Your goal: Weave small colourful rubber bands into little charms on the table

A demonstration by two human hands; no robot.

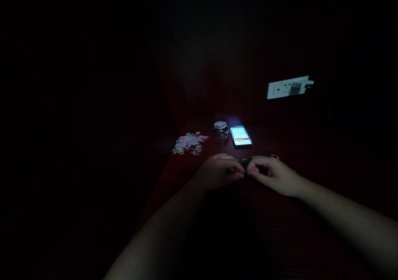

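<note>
My left hand (221,171) and my right hand (274,174) meet fingertip to fingertip low over the dark reddish table. Both are closed in a pinch. A tiny dark bluish bit (245,173) shows between the fingertips, too small and dim to name. Just beyond the fingers lies a yellowish band (244,161), and a pale orange band (275,157) rests behind my right hand. To the left of my hands is a loose pile of small coloured rubber bands (189,142), mostly pink, blue and yellow.
Behind my hands stands a small clear jar (221,131) with a lid. Right of it, a phone (241,136) with a lit screen lies at a slant. A white socket panel (287,88) with something plugged in is at the back right. Darkness hides most of the surroundings.
</note>
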